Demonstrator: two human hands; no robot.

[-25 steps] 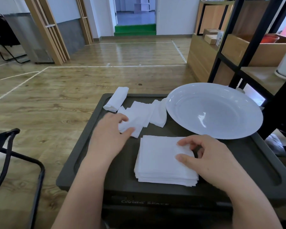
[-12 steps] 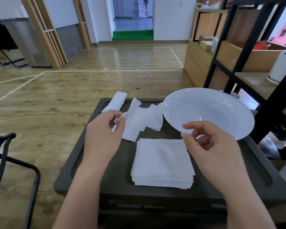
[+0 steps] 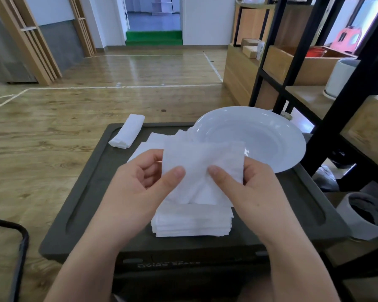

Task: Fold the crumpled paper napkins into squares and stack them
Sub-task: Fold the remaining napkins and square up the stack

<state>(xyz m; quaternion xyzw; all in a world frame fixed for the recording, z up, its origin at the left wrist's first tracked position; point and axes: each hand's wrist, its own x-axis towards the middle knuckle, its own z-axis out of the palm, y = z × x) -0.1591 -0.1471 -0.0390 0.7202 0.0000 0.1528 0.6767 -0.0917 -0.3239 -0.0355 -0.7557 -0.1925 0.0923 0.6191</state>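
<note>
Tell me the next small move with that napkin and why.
Probably fold it in half. Both hands, left hand and right hand, pinch the napkin spread open above the stack, and it looks wider than the folded squares below.

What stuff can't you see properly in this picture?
- Top of the stack, head view: hidden by the held napkin and both hands.
- Loose napkins behind: mostly covered by that napkin, count unclear.
- Lettering on the box front: blurred, unreadable.
- Plate: near rim hidden by the napkin.
</note>
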